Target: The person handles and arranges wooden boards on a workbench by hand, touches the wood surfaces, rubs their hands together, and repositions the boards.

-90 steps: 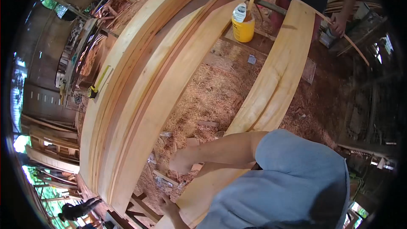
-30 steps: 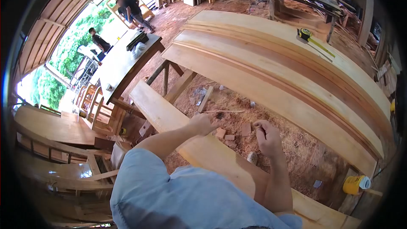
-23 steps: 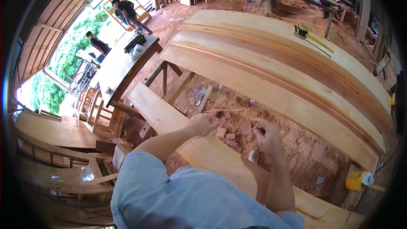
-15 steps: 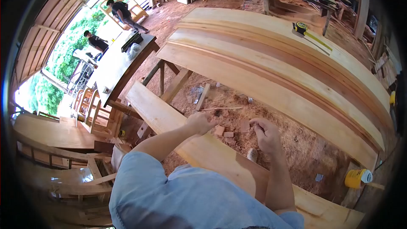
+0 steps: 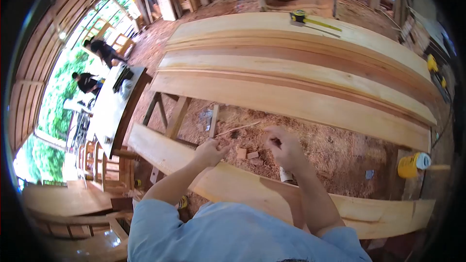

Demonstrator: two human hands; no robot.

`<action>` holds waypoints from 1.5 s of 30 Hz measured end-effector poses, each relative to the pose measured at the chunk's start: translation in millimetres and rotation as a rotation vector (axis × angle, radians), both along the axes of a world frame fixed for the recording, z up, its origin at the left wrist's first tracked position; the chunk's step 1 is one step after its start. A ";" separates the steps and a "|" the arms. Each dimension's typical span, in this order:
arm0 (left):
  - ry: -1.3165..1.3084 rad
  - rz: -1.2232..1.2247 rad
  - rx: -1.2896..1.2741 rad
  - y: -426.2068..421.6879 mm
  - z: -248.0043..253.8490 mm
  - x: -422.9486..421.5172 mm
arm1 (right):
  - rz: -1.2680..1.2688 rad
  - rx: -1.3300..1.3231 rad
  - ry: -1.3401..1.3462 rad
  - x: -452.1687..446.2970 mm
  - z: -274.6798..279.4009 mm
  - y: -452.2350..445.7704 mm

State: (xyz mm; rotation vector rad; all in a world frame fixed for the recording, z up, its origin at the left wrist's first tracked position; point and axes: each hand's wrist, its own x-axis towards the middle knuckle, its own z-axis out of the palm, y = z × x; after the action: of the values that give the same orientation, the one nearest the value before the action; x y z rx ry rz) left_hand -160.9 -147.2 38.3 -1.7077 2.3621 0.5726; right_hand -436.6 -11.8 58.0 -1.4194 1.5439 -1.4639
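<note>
My left hand (image 5: 209,153), fingers curled together, is over the near wooden plank (image 5: 242,183). My right hand (image 5: 285,149) is also closed, thumb against the fingers, above the gap between that plank and the larger boards. Whatever either hand may hold is too small or hidden to make out. Beyond the hands lie wide pale boards (image 5: 233,86) side by side, with reddish strips between the lighter faces. A yellow and black tape measure (image 5: 299,17) rests on the farthest board, its blade pulled out to the right.
Sawdust and shavings (image 5: 330,140) cover the ground, with small wood blocks (image 5: 241,153) in the gap. A yellow container (image 5: 408,166) stands at right, below a yellow power tool (image 5: 433,65). Two people work beyond a white-topped table (image 5: 108,116) at left; wooden chairs (image 5: 99,162) stand near it.
The view has turned right, so the boards, tape measure and table appear farther left. Both hands stay closed; the right has risen slightly and sits farther left in view.
</note>
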 end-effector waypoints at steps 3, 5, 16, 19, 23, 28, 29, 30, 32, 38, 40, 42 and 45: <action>-0.010 -0.036 -0.014 -0.3 2.8 -0.4 | 0.019 0.026 -0.060 1.4 -1.4 -0.5; 0.013 -0.027 0.013 1.4 6.0 -2.1 | 0.007 0.038 -0.075 2.5 1.7 -0.1; -0.034 -0.028 -0.052 3.4 3.2 -5.9 | 0.037 0.036 0.075 -5.9 -3.2 2.3; -0.010 0.000 0.008 -10.7 -20.7 12.1 | 0.019 -0.023 0.049 -0.9 -11.5 -0.6; 0.100 -0.092 0.033 -30.3 -44.8 32.4 | -0.061 -0.167 0.037 14.5 -30.8 -9.1; 0.373 0.009 0.098 -51.3 -76.4 55.0 | -0.173 -0.203 0.027 9.9 -22.4 -7.5; 0.364 -0.022 0.109 -62.5 -75.7 59.4 | -0.172 -0.187 0.013 6.8 -18.0 -4.7; 0.099 0.126 0.315 -70.0 -70.8 57.7 | -0.167 -0.170 0.001 2.7 -15.8 -2.6; 0.039 0.132 0.298 -66.4 -67.5 54.6 | -0.173 -0.134 -0.015 -1.8 -15.0 -5.6; 0.224 0.048 0.142 -56.7 -72.0 50.3 | -0.181 -0.089 -0.028 -0.5 -10.0 -1.9; 0.270 0.043 0.125 -56.8 -74.5 50.9 | -0.189 -0.085 -0.019 2.9 -14.2 -4.7; 0.320 0.040 0.104 -55.7 -75.8 52.0 | -0.197 -0.131 0.016 4.7 -16.7 -6.7; 0.326 0.036 0.074 -52.2 -73.5 49.8 | -0.178 -0.176 0.035 2.9 -21.1 -9.2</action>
State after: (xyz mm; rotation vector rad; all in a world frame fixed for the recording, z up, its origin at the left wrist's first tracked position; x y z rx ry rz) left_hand -111.1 -199.4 -35.2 -1.7400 2.4856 1.0010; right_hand -433.7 -21.0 36.9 -1.4434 1.6319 -1.7252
